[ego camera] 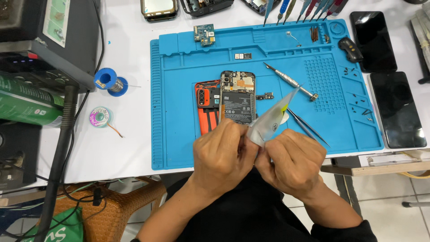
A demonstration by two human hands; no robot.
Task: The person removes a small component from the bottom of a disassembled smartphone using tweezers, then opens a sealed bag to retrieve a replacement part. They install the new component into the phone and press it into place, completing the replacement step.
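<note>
Above the blue mat (179,134), both hands (224,152) (293,161) grip a silver pouch (271,118); opened phone (237,96) behind.

Work mat (179,134) is showing bright blue, with a grid of small dimples at its right. Opened phone (237,96) is showing black and copper insides; back cover (207,107) beside it is showing orange. Small bag (271,118) in left hand (222,152) and right hand (293,159) is showing silver-grey with a yellow spot. Solder spool (109,80) is showing blue. Two phones (385,76) are showing glossy black.
</note>
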